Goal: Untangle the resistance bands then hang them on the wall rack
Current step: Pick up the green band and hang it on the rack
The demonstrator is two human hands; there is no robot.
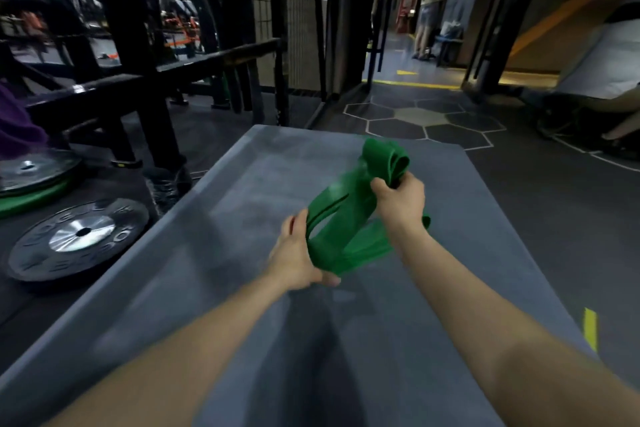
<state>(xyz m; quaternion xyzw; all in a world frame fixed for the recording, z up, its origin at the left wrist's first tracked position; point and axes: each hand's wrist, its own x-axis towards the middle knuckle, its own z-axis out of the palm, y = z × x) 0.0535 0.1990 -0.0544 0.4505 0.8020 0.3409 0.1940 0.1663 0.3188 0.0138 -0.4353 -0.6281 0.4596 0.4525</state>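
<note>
Your two hands hold a bundle of wide, flat green rubber resistance bands (pixel 349 218) in the air above a large grey rectangular mat (pixel 242 218), which lies on the dark gym floor (pixel 536 218) patterned with hexagon outlines.

Your left hand (pixel 298 253) grips the lower, nearer end of the bundle: the fingers are curled round the folded strands from the left, and the thumb tip shows beneath them. Your right hand (pixel 401 199) is closed round the upper, farther end, with the knuckles toward you and the fist tight on the gathered strands. The bundle runs diagonally between the two hands, low at the left hand and high at the right.

Above the right fist a short rolled loop of band stands up. A further flat length passes behind your right wrist and falls back toward the left hand, so several layers overlap between the two grips. A slit of daylight shows between two strands near the left hand. How many separate bands make up the bundle cannot be told; the strands are blurred.

To the left of the mat lie two round black weight plates (pixel 78 239) with silver centres, one resting on a green disc. Behind them stands a black steel rack frame (pixel 138 80). A wire mesh panel (pixel 273 10) stands farther back.
</note>
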